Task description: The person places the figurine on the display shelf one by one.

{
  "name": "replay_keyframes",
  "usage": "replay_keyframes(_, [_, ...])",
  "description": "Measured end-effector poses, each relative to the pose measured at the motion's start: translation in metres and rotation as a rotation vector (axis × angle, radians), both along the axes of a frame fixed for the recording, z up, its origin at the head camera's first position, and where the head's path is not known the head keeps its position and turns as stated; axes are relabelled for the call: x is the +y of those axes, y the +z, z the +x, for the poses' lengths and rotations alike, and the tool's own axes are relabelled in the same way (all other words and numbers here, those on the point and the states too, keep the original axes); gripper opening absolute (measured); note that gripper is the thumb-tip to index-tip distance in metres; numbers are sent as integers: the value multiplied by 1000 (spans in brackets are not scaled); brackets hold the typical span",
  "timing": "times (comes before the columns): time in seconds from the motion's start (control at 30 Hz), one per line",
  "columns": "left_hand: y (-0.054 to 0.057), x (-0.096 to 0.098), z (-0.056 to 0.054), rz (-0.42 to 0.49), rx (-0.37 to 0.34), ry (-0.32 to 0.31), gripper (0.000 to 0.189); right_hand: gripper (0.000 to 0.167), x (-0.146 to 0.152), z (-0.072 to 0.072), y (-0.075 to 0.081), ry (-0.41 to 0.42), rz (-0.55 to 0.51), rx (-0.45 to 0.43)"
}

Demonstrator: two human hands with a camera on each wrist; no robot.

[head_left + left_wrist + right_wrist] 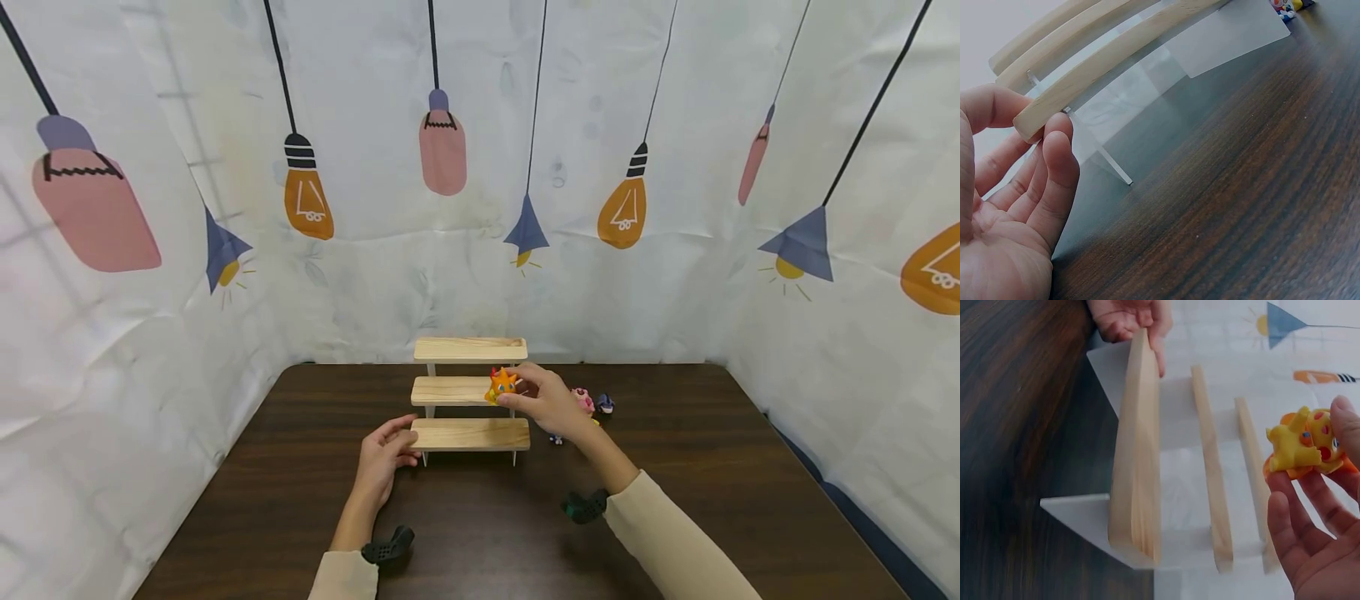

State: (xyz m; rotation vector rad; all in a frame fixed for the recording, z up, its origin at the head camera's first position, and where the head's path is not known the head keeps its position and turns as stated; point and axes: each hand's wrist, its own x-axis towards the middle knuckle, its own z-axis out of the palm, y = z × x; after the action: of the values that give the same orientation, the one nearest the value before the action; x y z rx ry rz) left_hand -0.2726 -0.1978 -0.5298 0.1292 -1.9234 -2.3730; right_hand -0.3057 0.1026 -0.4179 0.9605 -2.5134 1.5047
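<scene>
A three-step display stand with light wooden shelves (472,435) and clear supports (1238,44) stands on the dark table. My left hand (382,457) grips the left end of its lowest shelf, thumb above and fingers curled beneath. In front of the middle shelf, near its right end, my right hand (547,404) pinches a small toy figurine (501,385) between thumb and fingertips. The right wrist view shows this figurine (1294,447) as yellow with raised arms, backed by orange spiky parts. All three shelves carry nothing.
Right of the stand, partly behind my right forearm, are a pink figurine (582,400), a dark blue one (605,404) and a small blue-and-white one (556,439). A white curtain (367,292) printed with lamps hangs behind the table (285,500).
</scene>
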Motion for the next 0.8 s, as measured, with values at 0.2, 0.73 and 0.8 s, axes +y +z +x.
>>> replay_keyframes(0.2, [-1,-1,-1,1,-4,5,40,43,-17,-5,-1,-21,45,-31])
replay_keyframes(0.73, [-2,-1,-1,-16,1,14,38,43,-53,-19,-10,-17,55,-84])
replay_keyframes(0.8, [-3,-1,-1,-17,-4,16,39,44,-57,-21,-11,-15,56,-82])
